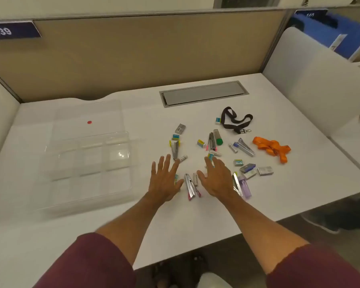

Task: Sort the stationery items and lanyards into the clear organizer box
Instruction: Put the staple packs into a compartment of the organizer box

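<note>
Stationery items lie loose in a scatter to the right of the clear organizer box, none of them in it yet: small staplers, staple boxes and a green-capped glue stick. The black lanyard and the orange lanyard lie on the side of the scatter farthest from the box. The box has its lid open behind it and its compartments bare, which suits dropping things straight in. Left grip and right grip both hover palm down over the near part of the scatter, fingers straight and spread, pinching nothing; whether they touch the surface cannot be told. A pink-ended stapler lies between them, the left grip being the one nearer the box. Spread like this, they seem poised to choose or gather, so sorting looks barely begun; the left grip would have the shorter carry to the compartments
</note>
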A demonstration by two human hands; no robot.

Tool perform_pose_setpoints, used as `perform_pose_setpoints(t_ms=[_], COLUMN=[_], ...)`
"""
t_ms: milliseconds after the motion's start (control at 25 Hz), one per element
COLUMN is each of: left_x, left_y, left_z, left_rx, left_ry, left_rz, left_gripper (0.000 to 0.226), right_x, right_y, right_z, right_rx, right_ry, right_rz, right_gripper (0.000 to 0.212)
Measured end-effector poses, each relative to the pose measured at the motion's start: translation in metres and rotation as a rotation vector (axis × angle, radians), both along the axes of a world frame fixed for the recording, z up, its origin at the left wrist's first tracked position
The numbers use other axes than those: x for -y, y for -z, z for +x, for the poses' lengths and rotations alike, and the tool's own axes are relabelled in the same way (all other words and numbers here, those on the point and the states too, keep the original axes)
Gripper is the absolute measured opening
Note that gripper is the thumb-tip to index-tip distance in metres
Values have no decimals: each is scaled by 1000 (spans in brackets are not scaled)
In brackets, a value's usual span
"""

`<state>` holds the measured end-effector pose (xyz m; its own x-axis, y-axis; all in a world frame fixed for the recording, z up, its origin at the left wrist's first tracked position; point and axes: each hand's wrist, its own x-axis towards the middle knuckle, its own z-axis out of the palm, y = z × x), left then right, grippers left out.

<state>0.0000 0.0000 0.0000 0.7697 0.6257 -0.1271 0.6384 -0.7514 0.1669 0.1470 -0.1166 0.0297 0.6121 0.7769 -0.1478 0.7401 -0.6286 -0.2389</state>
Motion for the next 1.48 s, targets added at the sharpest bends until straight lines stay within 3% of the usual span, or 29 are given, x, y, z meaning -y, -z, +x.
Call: perform_pose_setpoints(t_ms=[200,400,560,720,1000,1120,1280,1480], left_x=[0,-1,-3,-2,2,1,-10,-40], left_y=[9,9,11,10,-7,-20,-41,-56], left_z=[3,7,10,15,14,8,-15,-64], left_rx=[-133,-159,-113,-98,22,93,177,253], left_ry=[22,7,-53,-132,-239,-263,-308,-412], left_rz=[-112,-201,-206,-172,-205,-179,-135,-111], left_gripper=[68,60,51,41,51,47,42,37], right_x=[9,-1,-9,-11,-17,-21,-51,-106], right_y=[12,23,34,36,30,16,-16,-41], right_z=[22,42,54,63,72,66,38,-26], right_rx=[57,-21,-53,-45,-39,-89,-122,-188], right_ry=[-33,-106,-175,-184,-168,-166,-279,-393], right_rz=[-46,-92,-104,-107,-196,-92,77,181], right_gripper=[45,50,50,31,22,24,48,40])
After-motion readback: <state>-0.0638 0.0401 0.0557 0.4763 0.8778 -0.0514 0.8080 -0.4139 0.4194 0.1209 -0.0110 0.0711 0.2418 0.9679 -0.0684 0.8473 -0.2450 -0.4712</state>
